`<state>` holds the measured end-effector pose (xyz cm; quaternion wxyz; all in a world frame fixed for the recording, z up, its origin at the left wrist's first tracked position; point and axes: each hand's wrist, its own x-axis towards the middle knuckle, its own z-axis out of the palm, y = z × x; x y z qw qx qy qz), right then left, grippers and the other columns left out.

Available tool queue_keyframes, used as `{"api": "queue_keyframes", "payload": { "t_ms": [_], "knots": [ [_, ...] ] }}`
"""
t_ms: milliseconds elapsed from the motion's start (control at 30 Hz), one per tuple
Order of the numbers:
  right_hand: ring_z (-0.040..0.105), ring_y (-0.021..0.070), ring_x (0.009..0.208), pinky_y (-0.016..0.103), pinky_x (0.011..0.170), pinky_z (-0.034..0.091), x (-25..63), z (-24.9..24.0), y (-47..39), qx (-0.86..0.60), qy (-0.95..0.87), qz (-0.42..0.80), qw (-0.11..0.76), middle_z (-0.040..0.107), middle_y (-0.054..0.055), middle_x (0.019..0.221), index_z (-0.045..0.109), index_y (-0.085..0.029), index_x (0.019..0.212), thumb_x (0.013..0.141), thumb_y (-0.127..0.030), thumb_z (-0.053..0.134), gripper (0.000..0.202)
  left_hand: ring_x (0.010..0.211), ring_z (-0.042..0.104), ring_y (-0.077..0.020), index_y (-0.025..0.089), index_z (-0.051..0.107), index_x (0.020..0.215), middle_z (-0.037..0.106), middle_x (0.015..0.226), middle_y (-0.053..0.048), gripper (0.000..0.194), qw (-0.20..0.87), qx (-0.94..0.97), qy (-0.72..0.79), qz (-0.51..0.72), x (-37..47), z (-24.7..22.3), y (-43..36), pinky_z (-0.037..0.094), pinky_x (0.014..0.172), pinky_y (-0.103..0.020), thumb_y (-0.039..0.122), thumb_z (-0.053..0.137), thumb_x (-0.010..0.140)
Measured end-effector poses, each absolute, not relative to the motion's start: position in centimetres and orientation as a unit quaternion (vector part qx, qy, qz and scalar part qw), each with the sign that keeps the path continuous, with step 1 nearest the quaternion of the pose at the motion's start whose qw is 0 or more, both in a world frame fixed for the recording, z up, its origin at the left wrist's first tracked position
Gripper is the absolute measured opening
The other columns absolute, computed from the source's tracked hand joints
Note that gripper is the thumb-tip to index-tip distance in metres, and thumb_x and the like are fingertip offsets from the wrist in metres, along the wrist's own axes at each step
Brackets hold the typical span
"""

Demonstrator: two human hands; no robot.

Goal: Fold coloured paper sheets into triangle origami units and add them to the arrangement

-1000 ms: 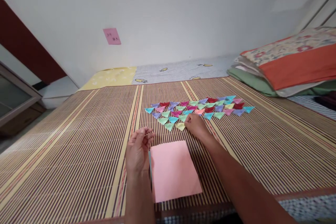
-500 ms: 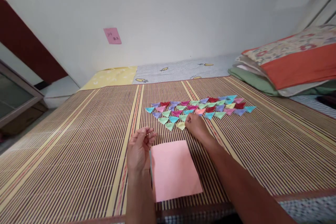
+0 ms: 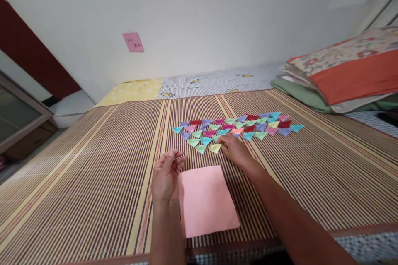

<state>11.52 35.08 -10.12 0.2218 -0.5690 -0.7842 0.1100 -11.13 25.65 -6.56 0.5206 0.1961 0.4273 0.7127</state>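
My right hand [image 3: 234,148] reaches over the near edge of a patch of small folded paper triangles [image 3: 229,126] in several colours. Its fingers are bent together, their tips at a pale green triangle and beside the corner of a yellow triangle [image 3: 215,148]; whether they pinch any paper is hidden. To the left, my left hand [image 3: 166,174] hovers with loosely curled fingers, partly apart, and nothing visible in them. Just right of it lies a pink square sheet of paper [image 3: 208,201] on the striped mat, apparently with more sheets under its left edge.
The striped mat [image 3: 93,165] covers the bed, with patterned cloth [image 3: 202,85] behind it along the wall. Folded bedding with an orange band [image 3: 354,78] is piled at the right. A pink note [image 3: 133,42] is on the wall. A glass-panelled frame [image 3: 18,112] stands at the left.
My right hand has shifted slightly and its fingers have loosened a little beside the yellow triangle, whose right corner shows more now. My left hand has hardly moved.
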Motion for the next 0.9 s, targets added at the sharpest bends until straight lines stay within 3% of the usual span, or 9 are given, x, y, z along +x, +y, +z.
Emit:
{"api": "queue_keyframes", "payload": {
  "t_ms": [400, 900],
  "knots": [
    [0.059, 0.0179, 0.083, 0.025, 0.072, 0.035, 11.11, -9.87, 34.97, -0.563, -0.800, 0.105, 0.178, 0.064, 0.006, 0.092, 0.067, -0.017, 0.082, 0.085, 0.000, 0.052, 0.023, 0.067, 0.072, -0.0139, 0.012, 0.073, 0.081, 0.075, 0.079, -0.006, 0.038, 0.521, 0.197, 0.425, 0.713, -11.16, -6.63, 25.71, 0.051, 0.060, -0.020, 0.037, 0.092, 0.059],
    [0.061, 0.0192, 0.081, 0.027, 0.068, 0.033, 10.88, -9.79, 34.94, -0.574, -0.797, 0.097, 0.160, 0.067, 0.009, 0.097, 0.071, -0.017, 0.089, 0.092, -0.006, 0.052, 0.023, 0.069, 0.072, -0.0140, 0.013, 0.074, 0.082, 0.076, 0.080, -0.006, 0.037, 0.527, 0.202, 0.424, 0.709, -11.33, -6.85, 25.72, 0.053, 0.062, -0.021, 0.037, 0.092, 0.061]
  ]
}}
